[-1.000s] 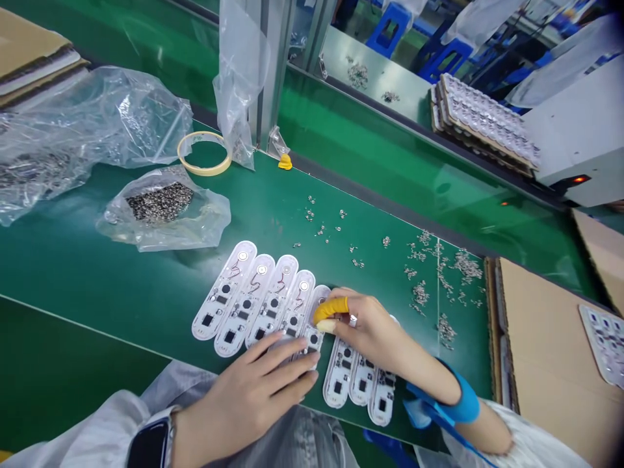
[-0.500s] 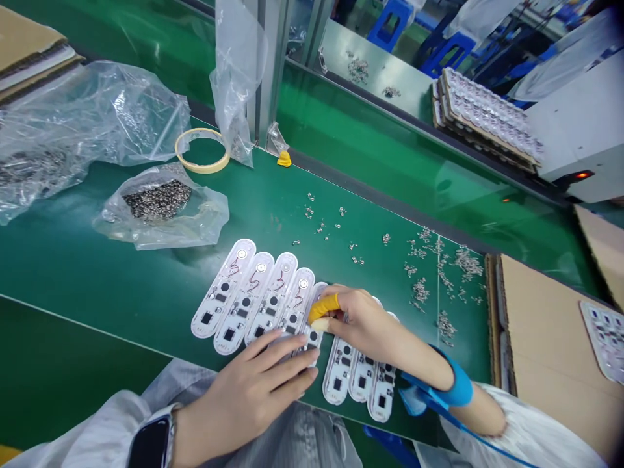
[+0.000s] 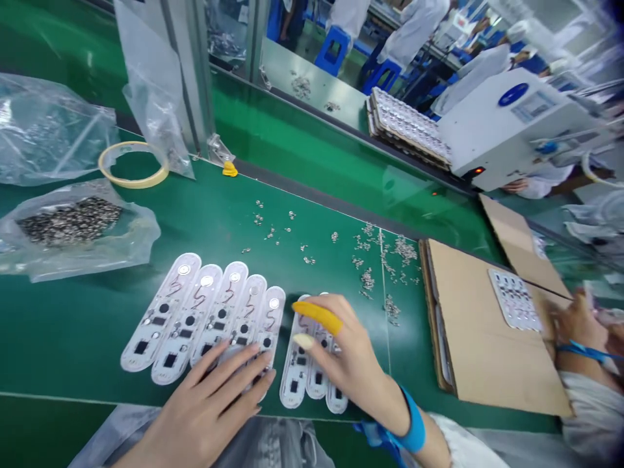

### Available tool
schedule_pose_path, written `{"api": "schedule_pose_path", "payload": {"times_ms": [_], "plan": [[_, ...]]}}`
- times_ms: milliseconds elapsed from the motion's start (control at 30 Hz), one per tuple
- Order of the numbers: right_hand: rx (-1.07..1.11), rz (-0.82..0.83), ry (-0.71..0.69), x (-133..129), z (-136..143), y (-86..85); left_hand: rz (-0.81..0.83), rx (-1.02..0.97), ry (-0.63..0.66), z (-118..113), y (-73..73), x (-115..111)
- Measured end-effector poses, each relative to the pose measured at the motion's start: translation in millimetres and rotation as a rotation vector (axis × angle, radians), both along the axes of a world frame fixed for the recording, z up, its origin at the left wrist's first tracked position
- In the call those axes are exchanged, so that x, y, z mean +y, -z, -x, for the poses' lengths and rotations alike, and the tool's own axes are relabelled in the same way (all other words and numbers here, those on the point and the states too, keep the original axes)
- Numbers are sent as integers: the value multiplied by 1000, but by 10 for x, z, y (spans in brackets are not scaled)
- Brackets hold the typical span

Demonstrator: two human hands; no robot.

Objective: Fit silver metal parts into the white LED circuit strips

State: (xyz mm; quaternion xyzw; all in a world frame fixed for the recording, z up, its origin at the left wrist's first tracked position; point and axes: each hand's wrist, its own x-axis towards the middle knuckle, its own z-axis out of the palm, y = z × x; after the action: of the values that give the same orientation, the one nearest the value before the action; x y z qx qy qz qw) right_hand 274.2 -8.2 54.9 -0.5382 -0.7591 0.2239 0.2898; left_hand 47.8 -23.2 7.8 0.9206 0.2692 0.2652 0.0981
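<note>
White oblong casings with circuit boards lie in two groups on the green table. My left hand (image 3: 214, 396) rests with fingers spread over the lower ends of the left group, near a casing (image 3: 168, 348). My right hand (image 3: 348, 348), with a yellow finger cover (image 3: 319, 315) and a blue wrist strap (image 3: 414, 422), is over the smaller right group, above a casing (image 3: 292, 377). Its index finger and thumb are apart with nothing seen between them. Small metal parts (image 3: 367, 279) are scattered behind the casings.
An open plastic bag of metal parts (image 3: 73, 221) and a tape roll (image 3: 163, 174) lie at left. Stacked cardboard (image 3: 487, 351) with a white panel (image 3: 514, 299) stands at right. Another person's hands (image 3: 580, 325) are at the far right. A metal post (image 3: 188, 78) rises behind.
The view has shifted right. My right hand has moved off the casing beside my left hand to the right group, and its finger and thumb have parted.
</note>
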Motion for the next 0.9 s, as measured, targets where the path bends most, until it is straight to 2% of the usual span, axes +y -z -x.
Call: {"api": "schedule_pose_path", "payload": {"times_ms": [100, 200, 233, 267, 333, 433, 567, 667, 767, 833, 900], "plan": [[-55, -96, 289, -215, -485, 55, -79, 98, 107, -14, 7, 39], [-101, -66, 722, -298, -1126, 174, -124, 148, 164, -64, 51, 43], [-113, -28, 823, -290, -1330, 216, -127, 159, 166, -90, 61, 38], [-127, 23, 878, -265, -1511, 255, -133, 165, 168, -121, 66, 33], [-139, 119, 872, -175, -1778, 321, -150, 176, 176, -192, 52, 23], [-144, 165, 817, 5, -1937, 386, -178, 165, 147, -294, -15, 19], [-178, 147, 777, 146, -1902, 388, -180, 121, 129, -350, -147, 11], [-179, 111, 766, 71, -1693, 269, -49, 9, 116, -371, -242, -35], [-92, -13, 697, -139, -1196, 23, 357, -211, 122, -465, -299, -125], [29, -113, 447, -294, -761, -160, 711, -392, 124, -559, -310, -188], [249, -71, 123, -421, -364, -284, 1024, -471, 115, -639, -306, -234]]}}
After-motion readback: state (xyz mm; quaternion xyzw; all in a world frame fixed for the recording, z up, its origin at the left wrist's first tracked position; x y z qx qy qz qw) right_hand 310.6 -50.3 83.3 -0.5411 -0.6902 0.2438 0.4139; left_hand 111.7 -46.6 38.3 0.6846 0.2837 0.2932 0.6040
